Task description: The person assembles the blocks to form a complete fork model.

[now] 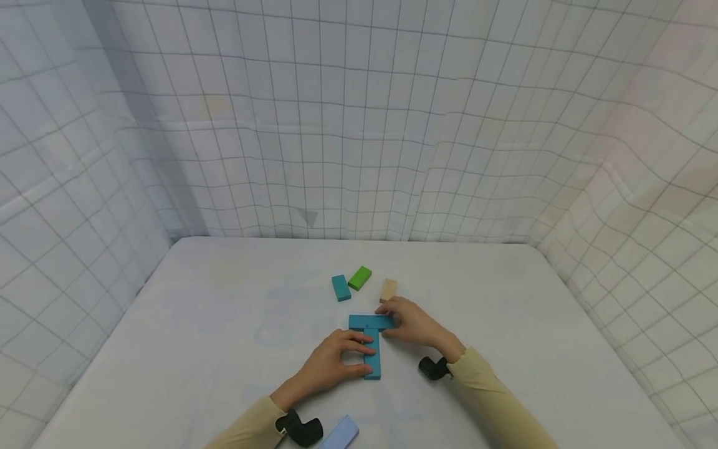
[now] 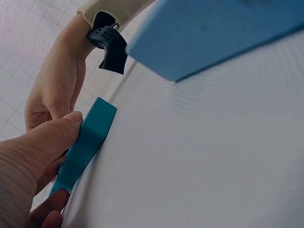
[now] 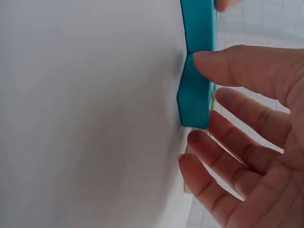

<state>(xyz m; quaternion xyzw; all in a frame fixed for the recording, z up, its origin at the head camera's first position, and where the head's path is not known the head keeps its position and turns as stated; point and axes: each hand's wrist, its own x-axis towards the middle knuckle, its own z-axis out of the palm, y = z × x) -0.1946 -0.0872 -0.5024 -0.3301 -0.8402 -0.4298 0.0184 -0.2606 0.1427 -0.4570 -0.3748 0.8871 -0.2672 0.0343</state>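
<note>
Left hand angled inward, fingers holding the lengthwise blue block; right hand pinched the crosswise blue block near its right end.

The handled blocks are teal, the sleeves beige, the curtain white with dark grid lines.
</note>
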